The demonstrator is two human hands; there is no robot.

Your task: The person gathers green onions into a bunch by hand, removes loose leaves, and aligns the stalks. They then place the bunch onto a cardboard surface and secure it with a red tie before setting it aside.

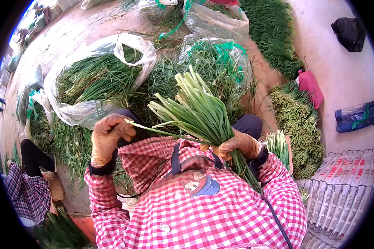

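My right hand, in an orange-tan glove, wraps around a thick bunch of green chives. The pale cut ends fan out up and to the left, while the dark leaves hang below my fist over the checked smock. My left hand, gloved alike, is closed in a pinch at the pale end of a single chive stalk. That stalk slants out from the bunch toward my left fingers. Both hands are above my lap, and the bunch hides part of my right knee.
Beyond my knees sit a white plastic bag of greens and a heap of loose trimmings. Stacked chives line my right, near a pink item and plastic crates. Another person sits at left.
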